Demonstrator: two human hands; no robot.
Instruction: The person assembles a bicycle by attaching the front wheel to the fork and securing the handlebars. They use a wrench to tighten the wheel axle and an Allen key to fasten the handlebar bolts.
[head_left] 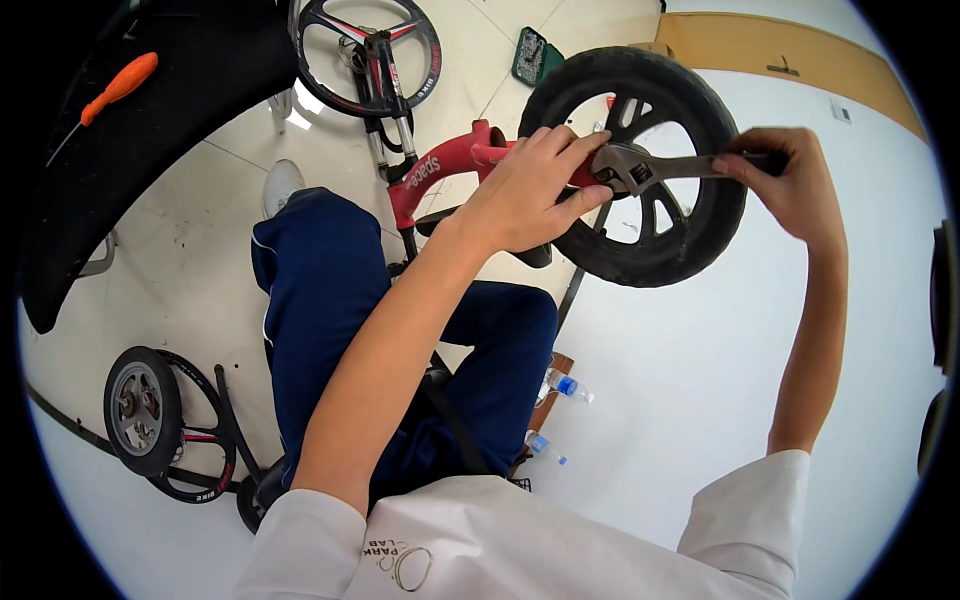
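Note:
A small red bike frame [440, 172] lies tilted in front of me, with a black spoked wheel [690, 120] at its far right end. My left hand [540, 185] is closed round the frame beside the wheel's hub, its thumb and forefinger close to the jaws of an adjustable wrench [680, 167]. Those jaws sit at the hub; exactly what they grip is hidden. In my right hand [790, 180] is the end of the wrench's handle, held over the tyre's right edge. A black saddle [530, 255] shows partly below my left hand.
At the upper left an orange-handled screwdriver [118, 88] lies on a black surface [200, 60]. The bike's other wheel [425, 60] is at the top, near a green box [535, 57] of small parts. Loose wheels [143, 410] stand lower left, bottles [568, 385] beside my leg.

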